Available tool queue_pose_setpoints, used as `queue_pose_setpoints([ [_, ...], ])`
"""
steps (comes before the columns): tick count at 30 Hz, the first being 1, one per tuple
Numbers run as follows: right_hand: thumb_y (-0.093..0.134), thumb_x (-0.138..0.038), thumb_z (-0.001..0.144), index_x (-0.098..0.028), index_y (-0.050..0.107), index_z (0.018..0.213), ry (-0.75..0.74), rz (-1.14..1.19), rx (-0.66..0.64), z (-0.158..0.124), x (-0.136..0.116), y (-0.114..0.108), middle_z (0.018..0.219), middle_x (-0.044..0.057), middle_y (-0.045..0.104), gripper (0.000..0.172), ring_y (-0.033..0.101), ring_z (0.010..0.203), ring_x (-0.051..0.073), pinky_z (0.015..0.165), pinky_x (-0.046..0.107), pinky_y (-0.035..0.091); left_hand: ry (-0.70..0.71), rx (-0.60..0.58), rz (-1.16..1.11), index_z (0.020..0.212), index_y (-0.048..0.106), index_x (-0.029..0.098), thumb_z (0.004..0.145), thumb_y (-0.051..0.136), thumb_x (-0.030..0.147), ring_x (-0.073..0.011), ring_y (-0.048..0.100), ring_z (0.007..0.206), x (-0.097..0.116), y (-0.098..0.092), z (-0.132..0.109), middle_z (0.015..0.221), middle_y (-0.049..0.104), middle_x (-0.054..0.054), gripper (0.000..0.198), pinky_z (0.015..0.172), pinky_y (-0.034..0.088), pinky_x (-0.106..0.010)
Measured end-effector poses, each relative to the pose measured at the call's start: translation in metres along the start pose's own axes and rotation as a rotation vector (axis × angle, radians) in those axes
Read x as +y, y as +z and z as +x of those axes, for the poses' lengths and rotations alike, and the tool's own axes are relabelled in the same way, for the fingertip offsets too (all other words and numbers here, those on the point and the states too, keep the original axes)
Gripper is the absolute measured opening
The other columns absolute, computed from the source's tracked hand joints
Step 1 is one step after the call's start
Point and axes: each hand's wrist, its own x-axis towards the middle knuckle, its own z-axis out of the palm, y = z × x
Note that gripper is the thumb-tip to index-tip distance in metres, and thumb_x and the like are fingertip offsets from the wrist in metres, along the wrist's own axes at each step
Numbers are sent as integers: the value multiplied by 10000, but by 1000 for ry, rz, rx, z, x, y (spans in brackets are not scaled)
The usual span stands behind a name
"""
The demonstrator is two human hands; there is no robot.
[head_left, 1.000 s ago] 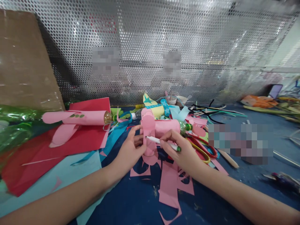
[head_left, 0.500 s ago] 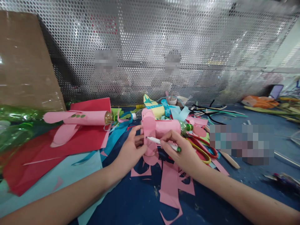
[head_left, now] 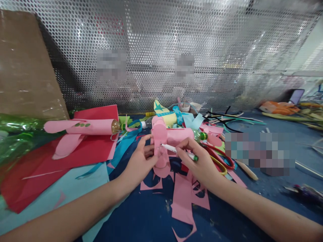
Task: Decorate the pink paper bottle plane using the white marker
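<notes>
A white marker with a green end (head_left: 169,148) is pinched in my right hand (head_left: 198,159), its tip at the pink paper piece (head_left: 160,134). Faint drawn lines show on that paper near the tip. My left hand (head_left: 140,163) grips the paper's left edge, thumb in front and fingers partly hidden behind it. The piece crosses the left end of a plastic bottle wrapped in pink paper (head_left: 179,136), whose green cap (head_left: 203,136) points right. Pink paper offcuts (head_left: 182,198) lie below my hands on the blue table (head_left: 141,218).
At left, another pink-wrapped bottle (head_left: 101,127) lies on red paper (head_left: 83,154), near green bottles (head_left: 15,122) and light-blue paper (head_left: 63,195). Scissors with red and yellow handles (head_left: 222,164) sit right of my right hand. A perforated metal panel (head_left: 151,40) stands behind.
The marker tip has shifted slightly up and right along the pink paper, with my right hand. My left hand keeps its grip in about the same place.
</notes>
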Motion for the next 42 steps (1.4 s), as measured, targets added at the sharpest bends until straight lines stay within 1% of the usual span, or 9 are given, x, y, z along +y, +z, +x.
queue_pose_setpoints([
  [7,520,-247,901,-224,505,770,5,-10,-19,1,-1,0,731,2,598,134,541,658,140,623,278,428,-6,9,17,1217,441,217,754,665,168,-230,721,935,1,-1,-1,996,753,-69,516,863,540,-383],
  [14,528,-262,906,-226,515,796,2,5,-10,0,1,0,759,11,618,116,568,704,153,658,292,448,6,8,18,1214,445,211,749,662,164,-238,725,945,-1,0,1,985,758,-66,515,892,539,-407],
  [17,529,-257,907,-227,510,800,4,11,-12,0,2,1,791,19,640,112,599,747,161,683,296,457,13,2,24,1218,444,212,745,672,174,-236,725,945,-1,-1,1,978,760,-59,527,896,540,-402],
  [21,520,-257,914,-229,502,819,9,35,-29,1,1,1,881,43,679,101,636,863,186,743,314,470,6,3,18,1221,440,209,745,668,172,-233,727,941,0,-1,1,986,760,-62,529,889,545,-392],
  [23,519,-259,914,-231,497,812,10,30,-35,1,0,1,861,41,677,108,635,839,183,729,311,469,4,3,19,1220,442,208,755,664,181,-236,728,943,0,0,1,993,760,-69,516,891,544,-398],
  [27,521,-259,908,-230,494,797,3,8,-18,1,-1,0,775,15,639,118,593,714,156,651,285,446,8,9,28,1218,451,214,751,671,192,-241,727,951,-1,0,1,995,760,-69,516,897,541,-406],
  [32,521,-257,909,-228,489,786,-8,0,-18,1,-1,1,755,7,614,130,561,688,148,633,277,426,10,3,11,1223,450,212,737,672,191,-246,725,961,-2,-1,2,1006,759,-74,535,900,540,-410],
  [38,516,-251,913,-229,486,787,-4,4,-15,0,1,1,736,-6,596,131,542,673,142,640,279,421,9,3,-1,1220,449,209,724,673,161,-229,728,944,-2,-1,2,992,762,-64,546,889,544,-385],
  [42,514,-237,910,-231,477,782,-8,10,-14,0,2,0,737,-3,595,133,541,678,146,643,282,424,3,1,3,1219,444,203,738,678,189,-241,729,938,-1,0,1,1003,761,-75,534,872,551,-388],
])
